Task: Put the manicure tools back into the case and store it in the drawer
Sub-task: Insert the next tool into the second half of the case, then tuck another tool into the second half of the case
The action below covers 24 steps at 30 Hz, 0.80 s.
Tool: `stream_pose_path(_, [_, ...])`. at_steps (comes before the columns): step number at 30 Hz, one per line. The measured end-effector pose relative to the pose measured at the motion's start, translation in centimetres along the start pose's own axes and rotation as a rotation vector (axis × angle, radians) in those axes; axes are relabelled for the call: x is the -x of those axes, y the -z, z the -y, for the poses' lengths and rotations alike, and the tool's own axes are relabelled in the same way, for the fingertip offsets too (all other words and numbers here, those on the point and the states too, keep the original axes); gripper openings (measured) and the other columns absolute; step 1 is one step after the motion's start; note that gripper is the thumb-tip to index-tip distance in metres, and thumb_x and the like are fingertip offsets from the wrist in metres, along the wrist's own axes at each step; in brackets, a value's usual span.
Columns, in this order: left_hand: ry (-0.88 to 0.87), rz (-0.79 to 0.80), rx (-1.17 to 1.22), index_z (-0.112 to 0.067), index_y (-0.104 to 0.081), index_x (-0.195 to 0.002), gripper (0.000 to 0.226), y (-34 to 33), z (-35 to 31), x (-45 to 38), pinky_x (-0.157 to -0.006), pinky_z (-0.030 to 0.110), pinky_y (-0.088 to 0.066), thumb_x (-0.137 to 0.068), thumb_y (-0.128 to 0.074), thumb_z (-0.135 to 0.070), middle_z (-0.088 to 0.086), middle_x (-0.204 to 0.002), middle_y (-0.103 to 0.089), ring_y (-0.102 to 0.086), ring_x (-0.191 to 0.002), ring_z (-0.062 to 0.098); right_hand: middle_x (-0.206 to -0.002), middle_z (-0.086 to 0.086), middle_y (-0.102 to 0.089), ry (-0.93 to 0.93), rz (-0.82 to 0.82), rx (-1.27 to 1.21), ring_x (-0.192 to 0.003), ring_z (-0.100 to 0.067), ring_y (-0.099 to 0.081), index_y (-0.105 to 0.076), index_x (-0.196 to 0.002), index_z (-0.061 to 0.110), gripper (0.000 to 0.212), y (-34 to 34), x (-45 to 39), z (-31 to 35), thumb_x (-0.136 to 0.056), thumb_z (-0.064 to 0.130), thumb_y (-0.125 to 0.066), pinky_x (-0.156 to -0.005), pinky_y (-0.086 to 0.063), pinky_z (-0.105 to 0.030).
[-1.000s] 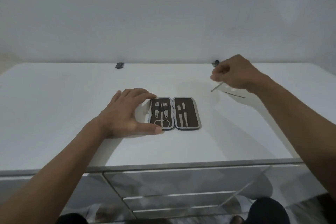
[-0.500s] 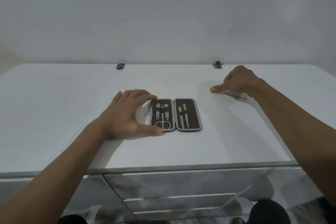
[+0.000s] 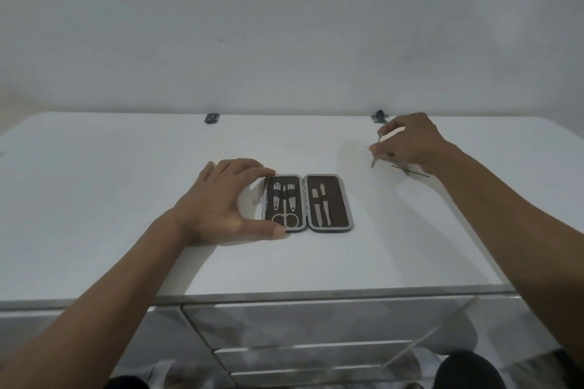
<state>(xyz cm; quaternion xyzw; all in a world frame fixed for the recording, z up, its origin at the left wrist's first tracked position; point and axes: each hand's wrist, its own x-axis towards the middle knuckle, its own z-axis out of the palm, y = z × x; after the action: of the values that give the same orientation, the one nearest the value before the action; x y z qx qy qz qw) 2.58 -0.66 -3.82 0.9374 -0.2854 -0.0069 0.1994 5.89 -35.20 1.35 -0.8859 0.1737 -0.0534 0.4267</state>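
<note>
An open brown manicure case (image 3: 328, 186) lies flat on the white dresser top (image 3: 126, 199). Its left half holds two clippers and small scissors, its right half two slim tools. My left hand (image 3: 221, 208) rests on the top with thumb and fingers against the case's left edge. My right hand (image 3: 410, 142) hovers at the right, pinching a thin metal manicure tool (image 3: 376, 151) that points down toward the surface. A thin dark tool (image 3: 410, 171) lies on the top under that hand.
Two small dark objects sit at the back edge by the wall, one (image 3: 211, 118) left of centre and one (image 3: 378, 116) right. Mirrored drawer fronts (image 3: 316, 325) run below the dresser's front edge.
My right hand dropped to the surface by the thin tools, then rose again with the metal tool pinched in its fingers. My left hand stayed at the case.
</note>
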Motion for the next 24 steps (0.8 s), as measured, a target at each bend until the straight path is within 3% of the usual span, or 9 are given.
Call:
stream_pose_path(4, [-0.003, -0.001, -0.005, -0.043, -0.044, -0.147, 0.118, 0.0, 0.0, 0.0, -0.122, 0.054, -0.024, -0.05, -0.041, -0.11, -0.021, -0.148, -0.042, -0.032, -0.143, 0.009, -0.091, -0.017, -0.074, 0.097, 0.02, -0.176, -0.057, -0.013, -0.065, -0.07, -0.1, 0.003, 0.019, -0.3, 1.4, 1.5, -0.083, 0.007, -0.077, -0.045, -0.045, -0.01])
stream_pose_path(8, [-0.004, -0.001, -0.002, -0.042, -0.044, -0.148, 0.119, 0.1, -0.1, 0.1, -0.122, 0.053, -0.024, -0.05, -0.041, -0.11, -0.02, -0.149, -0.042, -0.033, -0.142, 0.009, -0.089, -0.009, -0.078, 0.143, 0.171, -0.243, -0.065, -0.011, -0.067, -0.07, -0.099, 0.011, 0.015, -1.0, 3.1, 3.1, -0.086, 0.017, -0.075, -0.056, -0.046, -0.017])
stream_pose_path(11, [-0.004, -0.002, -0.003, -0.041, -0.044, -0.148, 0.119, 0.1, -0.1, 0.1, -0.123, 0.054, -0.024, -0.05, -0.041, -0.11, -0.019, -0.15, -0.042, -0.033, -0.143, 0.01, -0.088, -0.01, -0.077, 0.149, 0.249, -0.262, -0.064, -0.011, -0.064, -0.069, -0.098, 0.012, 0.013, -2.0, 4.0, 3.4, -0.087, 0.014, -0.074, -0.05, -0.045, -0.01])
stream_pose_path(16, [-0.001, -0.005, 0.004, -0.042, -0.044, -0.147, 0.118, 0.1, -0.1, 0.2, -0.124, 0.054, -0.022, -0.05, -0.042, -0.109, -0.02, -0.15, -0.042, -0.032, -0.143, 0.008, -0.086, -0.014, -0.075, 0.154, 0.288, -0.261, -0.053, -0.002, -0.061, -0.069, -0.098, 0.006, 0.013, -3.3, 4.9, 3.4, -0.086, 0.009, -0.074, -0.045, -0.041, -0.008])
stream_pose_path(20, [-0.001, -0.006, 0.002, -0.041, -0.045, -0.148, 0.118, 0.1, -0.1, 0.2, -0.123, 0.053, -0.023, -0.051, -0.043, -0.109, -0.02, -0.15, -0.042, -0.032, -0.143, 0.009, -0.083, -0.011, -0.077, 0.155, 0.302, -0.21, -0.054, -0.001, -0.059, -0.07, -0.098, 0.006, 0.017, -3.9, 4.8, 3.2, -0.083, 0.01, -0.077, -0.06, -0.047, -0.014])
stream_pose_path(24, [-0.002, -0.007, -0.001, -0.041, -0.045, -0.147, 0.118, 0.1, -0.1, 0.2, -0.123, 0.052, -0.024, -0.05, -0.042, -0.109, -0.02, -0.149, -0.042, -0.033, -0.142, 0.008, -0.08, -0.012, -0.076, 0.163, 0.315, -0.19, -0.048, 0.004, -0.058, -0.07, -0.098, 0.003, 0.017, -4.0, 4.9, 3.0, -0.083, 0.008, -0.076, -0.055, -0.046, -0.009])
